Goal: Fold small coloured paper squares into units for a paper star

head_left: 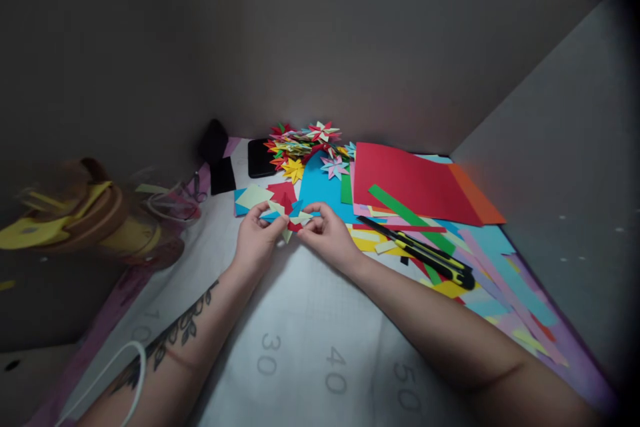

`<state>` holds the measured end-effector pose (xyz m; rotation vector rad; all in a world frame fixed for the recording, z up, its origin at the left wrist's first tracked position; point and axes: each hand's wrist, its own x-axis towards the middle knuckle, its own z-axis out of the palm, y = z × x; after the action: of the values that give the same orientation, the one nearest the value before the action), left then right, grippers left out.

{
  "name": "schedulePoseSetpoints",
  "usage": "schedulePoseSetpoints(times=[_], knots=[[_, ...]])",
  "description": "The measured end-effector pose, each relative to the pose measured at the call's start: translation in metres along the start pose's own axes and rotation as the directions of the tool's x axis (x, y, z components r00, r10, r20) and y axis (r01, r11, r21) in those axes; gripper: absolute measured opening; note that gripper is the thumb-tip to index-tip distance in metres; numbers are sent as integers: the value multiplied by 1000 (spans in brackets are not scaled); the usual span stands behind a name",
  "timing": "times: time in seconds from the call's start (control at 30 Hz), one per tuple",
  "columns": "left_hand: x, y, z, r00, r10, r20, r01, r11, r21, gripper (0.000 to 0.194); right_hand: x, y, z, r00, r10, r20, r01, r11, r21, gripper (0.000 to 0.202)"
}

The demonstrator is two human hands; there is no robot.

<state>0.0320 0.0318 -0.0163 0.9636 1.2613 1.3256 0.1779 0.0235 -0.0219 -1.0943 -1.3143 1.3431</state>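
A folded paper star (287, 207) in red, blue and pale yellow is held up between both hands, over the white mat. My left hand (259, 235) pinches its left side with thumb and fingers. On the other side, my right hand (330, 235) has thumb and forefinger closed on the star's right points. Just behind the star lie small paper squares, a pale yellow one (254, 197) on blue and a red one (283, 191). Beyond them is a pile of finished multicoloured paper stars (300, 141), with a yellow star (293, 170) at its front.
To the right lie red sheets (410, 180), an orange sheet (477, 195), scattered paper strips and a black and yellow utility knife (430, 260). A black phone (260, 159) lies at the back. Scissors (199, 188) and a clear container (135, 233) are at the left. A white cable crosses my left forearm.
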Motion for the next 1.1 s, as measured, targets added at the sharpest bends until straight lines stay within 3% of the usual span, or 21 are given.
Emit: schedulePoseSetpoints(times=[0.13, 0.2, 0.37, 0.47, 0.53, 0.6, 0.67, 0.77, 0.83, 0.93, 1.03, 1.1], knots=[[-7, 7, -1, 984, 166, 57, -173, 975, 142, 41, 2, 4, -3, 995, 1, 96, -1, 1000, -3, 36], [-11, 9, -2, 968, 231, 97, -247, 949, 197, 40, 4, 5, -4, 997, -42, 71, 45, 998, -45, 32], [-12, 9, -3, 958, 216, 191, -250, 952, 176, 48, 5, 2, -7, 965, -262, -19, 249, 934, -258, 13], [-8, 6, -7, 944, 130, 304, -153, 987, 54, 75, 4, -1, -14, 893, -445, -65, 387, 835, -391, 8], [-6, 5, -10, 911, 11, 412, 19, 997, -69, 88, 3, -2, -22, 806, -588, -73, 464, 703, -539, 13], [-5, 6, -12, 848, -113, 517, 238, 954, -181, 84, 2, -3, -28, 709, -705, 9, 520, 515, -681, 19], [-7, 8, -11, 808, -192, 557, 373, 898, -232, 75, 0, -3, -31, 628, -768, 127, 565, 337, -754, 21], [-8, 12, -9, 839, -243, 487, 365, 915, -172, 70, -2, -1, -27, 575, -784, 233, 599, 210, -773, 21], [-8, 12, -8, 883, -235, 407, 313, 940, -137, 75, -1, 0, -24, 608, -763, 218, 592, 253, -765, 24], [-6, 9, -7, 945, -182, 270, 219, 969, -114, 78, 3, 3, -22, 719, -693, 52, 532, 501, -682, 30], [-4, 6, -7, 970, -139, 199, 140, 990, 5, 79, 7, 5, -20, 855, -499, -140, 414, 820, -394, 23], [-4, 5, -6, 973, -125, 195, 108, 990, 94, 75, 9, 6, -17, 929, -341, -145, 317, 934, -165, 22]])
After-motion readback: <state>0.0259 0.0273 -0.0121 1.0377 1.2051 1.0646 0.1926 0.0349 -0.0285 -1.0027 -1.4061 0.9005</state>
